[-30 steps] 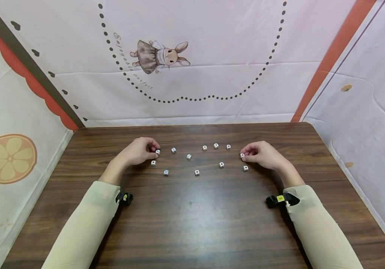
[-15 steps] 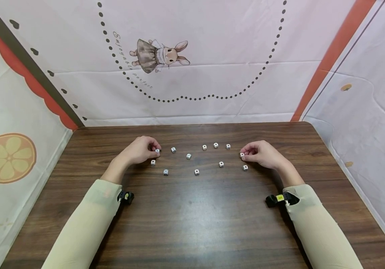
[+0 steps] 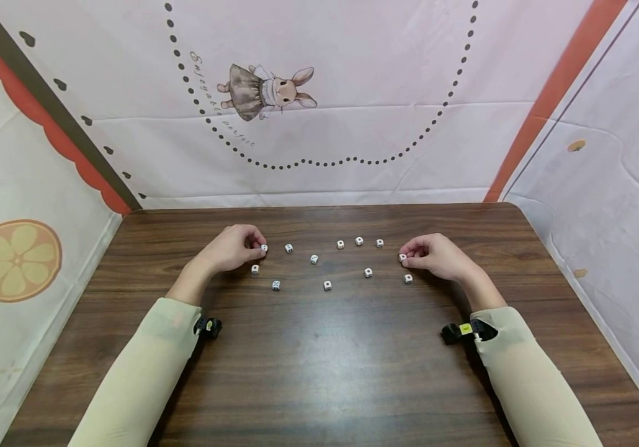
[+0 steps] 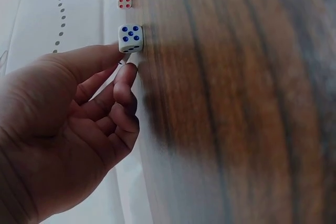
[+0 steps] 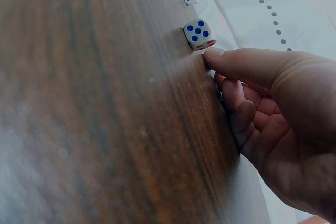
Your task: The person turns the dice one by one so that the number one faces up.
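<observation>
My left hand [image 3: 236,248] pinches a small white die [image 3: 264,248] between thumb and fingertips at the left of the scattered dice. Just nearer to me, another die [image 3: 255,269] sits on the table; in the left wrist view a die [image 4: 130,38] with five blue pips overlaps the thumb tip. At the right, my right hand [image 3: 435,256] pinches a white die [image 3: 402,257] low over the wood. A further die [image 3: 408,279] lies nearer to me beside it. The right wrist view has a five-pip die [image 5: 199,35] by the thumb tip, with the held die hidden.
Several more dice lie spread between the hands, among them one die [image 3: 314,259] near the middle, one [image 3: 327,285] closer to me and one [image 3: 359,241] farther back. The brown wooden table [image 3: 319,372] meets a printed white cloth [image 3: 353,143] behind and at both sides.
The die in my left hand has turned, showing a different face, and has shifted slightly away and to the right. My right hand and the dice on the table stay put.
</observation>
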`<action>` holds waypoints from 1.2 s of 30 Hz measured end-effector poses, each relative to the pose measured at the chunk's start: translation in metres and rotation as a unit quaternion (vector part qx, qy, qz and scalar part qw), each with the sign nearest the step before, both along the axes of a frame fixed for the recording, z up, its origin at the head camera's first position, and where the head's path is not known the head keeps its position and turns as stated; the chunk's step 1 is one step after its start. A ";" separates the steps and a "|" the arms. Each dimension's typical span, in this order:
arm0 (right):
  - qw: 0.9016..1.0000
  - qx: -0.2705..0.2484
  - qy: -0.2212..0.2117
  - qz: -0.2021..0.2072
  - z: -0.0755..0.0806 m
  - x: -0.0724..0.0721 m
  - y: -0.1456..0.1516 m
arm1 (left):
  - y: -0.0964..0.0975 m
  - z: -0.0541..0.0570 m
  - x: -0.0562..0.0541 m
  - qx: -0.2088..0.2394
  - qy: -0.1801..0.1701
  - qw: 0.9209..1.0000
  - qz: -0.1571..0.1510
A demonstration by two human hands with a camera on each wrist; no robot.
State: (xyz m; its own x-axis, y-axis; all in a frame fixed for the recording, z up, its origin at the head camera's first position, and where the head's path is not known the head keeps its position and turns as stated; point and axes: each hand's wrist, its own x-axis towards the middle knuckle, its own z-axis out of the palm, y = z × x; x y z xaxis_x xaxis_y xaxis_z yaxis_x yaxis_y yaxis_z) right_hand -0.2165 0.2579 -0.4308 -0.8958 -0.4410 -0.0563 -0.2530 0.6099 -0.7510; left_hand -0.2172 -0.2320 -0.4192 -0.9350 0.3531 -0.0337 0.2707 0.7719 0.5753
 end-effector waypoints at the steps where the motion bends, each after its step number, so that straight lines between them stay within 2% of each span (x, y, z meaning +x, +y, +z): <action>1: 1.000 0.001 0.001 0.000 0.000 0.000 0.000 | 0.000 0.000 0.000 0.001 0.000 1.000 0.000; 24: 1.000 -0.010 -0.003 0.002 0.001 0.000 0.000 | -0.005 -0.002 0.000 -0.013 -0.017 1.000 -0.007; 36: 1.000 -0.006 0.003 0.002 -0.004 -0.001 0.001 | -0.004 -0.002 0.000 -0.001 -0.018 1.000 -0.006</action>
